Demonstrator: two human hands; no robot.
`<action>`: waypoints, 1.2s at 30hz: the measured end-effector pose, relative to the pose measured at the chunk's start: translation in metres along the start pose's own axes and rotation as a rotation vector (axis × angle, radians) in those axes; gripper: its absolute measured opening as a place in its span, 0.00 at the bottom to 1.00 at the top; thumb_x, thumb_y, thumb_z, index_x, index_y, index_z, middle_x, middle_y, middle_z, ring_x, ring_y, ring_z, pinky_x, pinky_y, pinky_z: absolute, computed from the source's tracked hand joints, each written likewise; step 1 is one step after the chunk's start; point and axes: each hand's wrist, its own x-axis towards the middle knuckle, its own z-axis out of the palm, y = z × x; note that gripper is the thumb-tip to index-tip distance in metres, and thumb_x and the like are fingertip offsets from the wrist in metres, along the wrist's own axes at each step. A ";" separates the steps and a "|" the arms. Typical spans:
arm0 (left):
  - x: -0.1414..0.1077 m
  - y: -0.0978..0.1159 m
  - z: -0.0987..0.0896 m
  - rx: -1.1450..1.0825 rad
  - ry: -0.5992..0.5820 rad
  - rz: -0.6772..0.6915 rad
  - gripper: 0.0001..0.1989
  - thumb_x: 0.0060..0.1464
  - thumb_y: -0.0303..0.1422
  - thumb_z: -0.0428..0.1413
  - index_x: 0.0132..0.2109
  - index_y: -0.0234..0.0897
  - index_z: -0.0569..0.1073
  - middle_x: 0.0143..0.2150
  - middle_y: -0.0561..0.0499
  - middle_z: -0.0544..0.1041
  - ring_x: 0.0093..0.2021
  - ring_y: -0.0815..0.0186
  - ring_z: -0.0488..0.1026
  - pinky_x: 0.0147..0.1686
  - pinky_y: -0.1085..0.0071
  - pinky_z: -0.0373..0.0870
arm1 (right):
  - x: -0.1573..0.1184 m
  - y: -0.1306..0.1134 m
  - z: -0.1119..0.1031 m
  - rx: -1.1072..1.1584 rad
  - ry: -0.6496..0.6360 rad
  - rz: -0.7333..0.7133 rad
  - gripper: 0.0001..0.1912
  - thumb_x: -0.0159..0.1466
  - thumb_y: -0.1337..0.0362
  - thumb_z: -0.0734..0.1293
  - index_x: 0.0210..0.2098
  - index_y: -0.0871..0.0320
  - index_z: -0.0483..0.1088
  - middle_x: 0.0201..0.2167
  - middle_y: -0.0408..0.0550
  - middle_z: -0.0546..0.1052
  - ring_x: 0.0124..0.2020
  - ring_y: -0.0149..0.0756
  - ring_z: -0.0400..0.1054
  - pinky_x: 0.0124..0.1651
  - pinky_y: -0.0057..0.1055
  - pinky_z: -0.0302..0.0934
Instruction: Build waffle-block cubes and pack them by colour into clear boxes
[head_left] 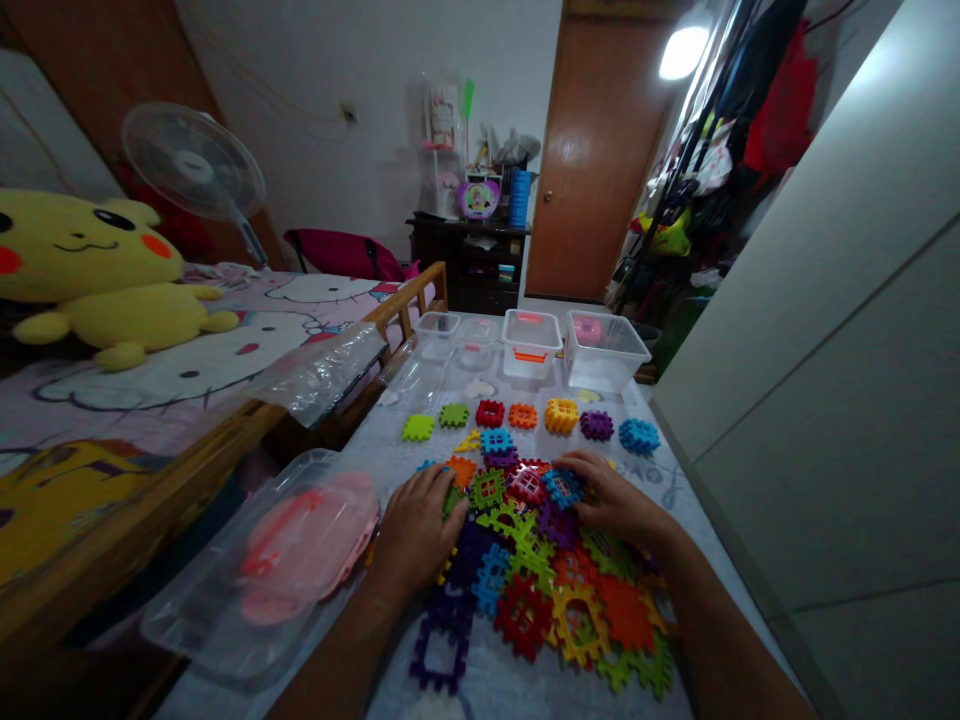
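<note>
A heap of colourful plastic interlocking building tiles (523, 610) lies in front of me, several with window-like cutouts. At its right side my right hand (611, 500) pinches a blue window tile (562, 488) between thumb and fingers. My left hand (420, 525) rests at the heap's left edge, its fingers curled around a green tile (452, 499) that is mostly hidden. Between the hands are a green window tile (487, 489) and a red one (526, 482). Beyond them runs a row of tiles sorted by colour, from lime (418, 428) to a blue stack (639, 436).
Clear plastic boxes (607, 352) stand at the table's far end. On the left lies a large clear lid (225, 640) with pink-red lids (311, 550) on it. A wooden bed rail (187, 465) borders the table's left side; a pale cabinet (825, 400) stands right.
</note>
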 end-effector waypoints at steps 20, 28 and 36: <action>0.000 0.001 -0.001 0.018 -0.023 -0.011 0.19 0.62 0.38 0.48 0.57 0.35 0.69 0.60 0.42 0.70 0.60 0.55 0.66 0.60 0.56 0.61 | 0.000 -0.004 0.001 0.002 -0.011 -0.052 0.29 0.52 0.72 0.64 0.54 0.55 0.67 0.54 0.52 0.69 0.57 0.43 0.61 0.62 0.43 0.56; 0.001 0.001 0.000 0.010 -0.014 -0.008 0.19 0.62 0.38 0.49 0.56 0.36 0.70 0.60 0.42 0.71 0.60 0.56 0.66 0.60 0.56 0.62 | 0.000 -0.004 0.002 -0.018 -0.025 -0.092 0.30 0.53 0.74 0.62 0.55 0.55 0.66 0.56 0.51 0.68 0.58 0.42 0.60 0.63 0.42 0.54; 0.001 0.000 0.001 0.031 -0.035 -0.008 0.20 0.62 0.38 0.48 0.57 0.35 0.69 0.60 0.42 0.70 0.60 0.55 0.66 0.60 0.57 0.61 | 0.000 0.003 0.006 -0.037 -0.048 -0.071 0.34 0.53 0.74 0.62 0.60 0.58 0.62 0.59 0.54 0.65 0.60 0.45 0.57 0.65 0.45 0.52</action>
